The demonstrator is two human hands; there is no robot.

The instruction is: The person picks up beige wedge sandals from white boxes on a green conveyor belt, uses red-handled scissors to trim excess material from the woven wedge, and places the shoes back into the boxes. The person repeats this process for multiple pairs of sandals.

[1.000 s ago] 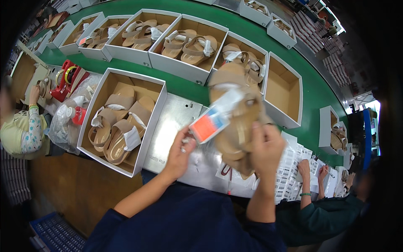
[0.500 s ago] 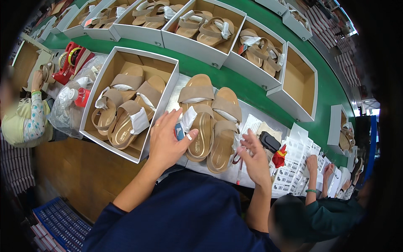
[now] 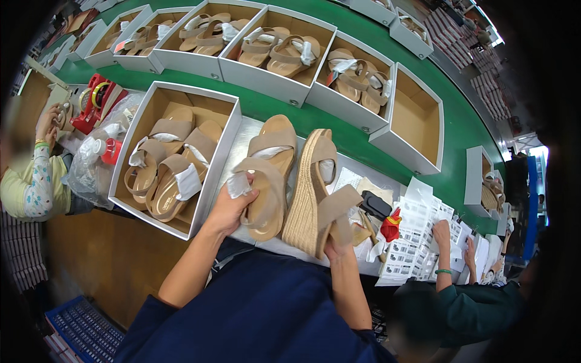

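A tan sandal [image 3: 275, 158] with broad straps and white tissue lies in my left hand [image 3: 229, 209], whose fingers close on its ankle strap and tissue. My right hand [image 3: 339, 247] grips the heel end of the matching sandal [image 3: 327, 209], partly hidden behind its strap. That one is tilted on its side and shows a thick woven wedge sole. Both are over the metal tray-like surface [image 3: 245, 132]. Left of them stands a white shoe box [image 3: 213, 175] with brown lining, holding several similar sandals.
A row of white boxes [image 3: 260, 71] with sandals runs along the green table [image 3: 254, 100]; the rightmost box [image 3: 417, 121] holds none. Label sheets [image 3: 417, 233], a black case [image 3: 376, 206] and a red-and-yellow item [image 3: 391, 225] lie right. Co-workers sit at both sides.
My hands, apart and open before, have closed on the two sandals. The right sandal has been turned onto its side, and the left one is tilted. The view has shifted slightly.
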